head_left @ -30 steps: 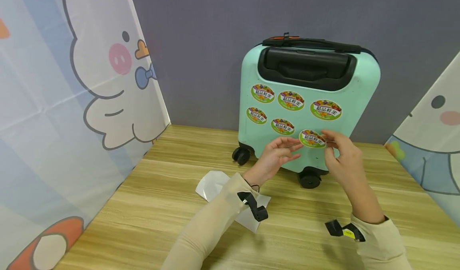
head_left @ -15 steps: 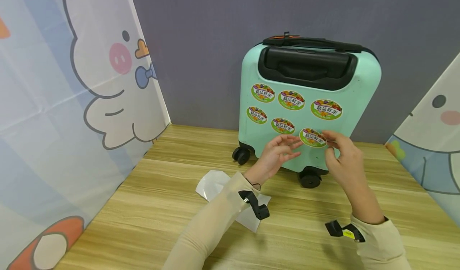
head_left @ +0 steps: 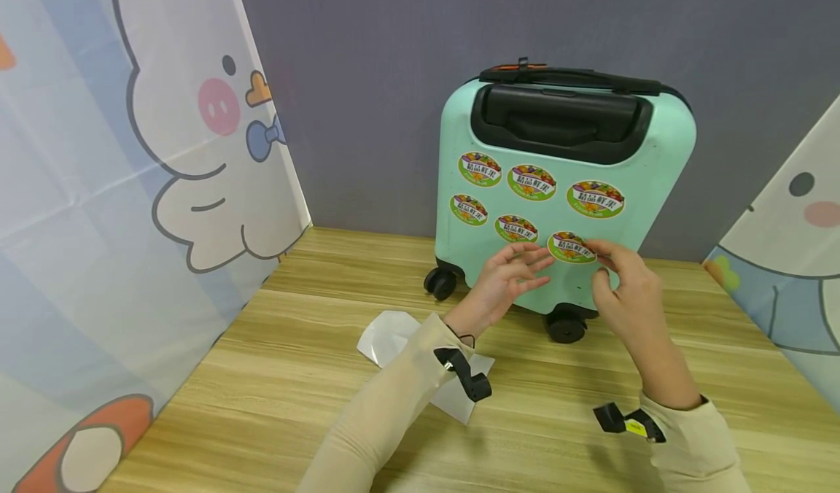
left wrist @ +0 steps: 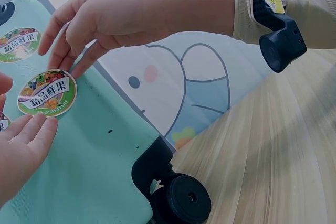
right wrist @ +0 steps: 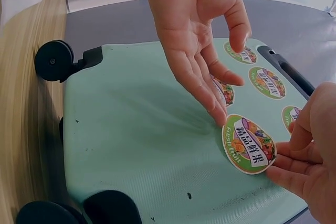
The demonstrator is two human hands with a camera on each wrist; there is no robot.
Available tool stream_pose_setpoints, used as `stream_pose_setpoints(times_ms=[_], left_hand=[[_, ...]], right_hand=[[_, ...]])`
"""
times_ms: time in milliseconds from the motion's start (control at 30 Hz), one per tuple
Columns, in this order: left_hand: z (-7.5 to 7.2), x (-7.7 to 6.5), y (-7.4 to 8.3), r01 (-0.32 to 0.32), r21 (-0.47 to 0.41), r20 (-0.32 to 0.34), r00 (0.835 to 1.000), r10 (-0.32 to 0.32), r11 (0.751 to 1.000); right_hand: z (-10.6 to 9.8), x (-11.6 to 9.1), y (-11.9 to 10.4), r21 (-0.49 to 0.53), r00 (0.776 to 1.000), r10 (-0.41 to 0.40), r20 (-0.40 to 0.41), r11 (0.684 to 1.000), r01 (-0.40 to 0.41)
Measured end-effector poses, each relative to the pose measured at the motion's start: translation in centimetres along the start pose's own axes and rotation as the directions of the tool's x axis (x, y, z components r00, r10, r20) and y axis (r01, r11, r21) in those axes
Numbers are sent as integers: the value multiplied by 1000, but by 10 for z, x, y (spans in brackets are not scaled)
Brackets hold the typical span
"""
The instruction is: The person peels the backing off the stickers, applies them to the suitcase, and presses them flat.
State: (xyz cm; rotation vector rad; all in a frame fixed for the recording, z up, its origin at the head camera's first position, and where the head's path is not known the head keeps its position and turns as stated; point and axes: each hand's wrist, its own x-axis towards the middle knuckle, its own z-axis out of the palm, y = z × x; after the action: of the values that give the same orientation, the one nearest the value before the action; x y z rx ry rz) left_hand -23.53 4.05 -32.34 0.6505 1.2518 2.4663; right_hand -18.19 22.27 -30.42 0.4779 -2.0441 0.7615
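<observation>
An oval fruit-print sticker (head_left: 572, 248) is at the lower right of the mint-green suitcase (head_left: 525, 281), against or just in front of its face; I cannot tell which. My left hand (head_left: 502, 285) has its fingertips at the sticker's left edge, thumb apart. From the other side, my right hand (head_left: 626, 281) touches the right edge with its fingertips, fingers gently bent. In the right wrist view the sticker (right wrist: 249, 144) lies between both hands' fingertips. Several matching stickers (head_left: 531, 183) sit on the suitcase in two rows.
White backing paper (head_left: 387, 336) lies on the wood-grain table (head_left: 275, 376), partly hidden by the left forearm. The suitcase stands upright on black wheels (head_left: 566, 325) before a grey wall (head_left: 367, 99). A cartoon-print sheet (head_left: 177, 150) hangs at the left.
The sticker has shifted slightly upward on the suitcase front. Both hands stay almost in the same place, with small finger movements at its edges.
</observation>
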Motion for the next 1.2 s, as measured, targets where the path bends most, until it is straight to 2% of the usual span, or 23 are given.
stream_pose_setpoints(times_ms=[667, 867, 1100, 1200], left_hand=[[0, -1, 3, 9, -19, 1, 1000, -9, 1000], [1, -1, 3, 7, -31, 1, 1000, -7, 1000], [1, -1, 4, 15, -29, 7, 1000, -15, 999], [1, -1, 4, 13, -27, 7, 1000, -13, 1000]], right_hand=[[-3, -2, 2, -66, 997, -71, 1, 995, 71], [-1, -3, 0, -95, 997, -73, 23, 993, 75], [-1, -1, 1, -35, 997, -73, 1, 997, 73], [-2, -1, 2, -39, 997, -73, -3, 997, 73]])
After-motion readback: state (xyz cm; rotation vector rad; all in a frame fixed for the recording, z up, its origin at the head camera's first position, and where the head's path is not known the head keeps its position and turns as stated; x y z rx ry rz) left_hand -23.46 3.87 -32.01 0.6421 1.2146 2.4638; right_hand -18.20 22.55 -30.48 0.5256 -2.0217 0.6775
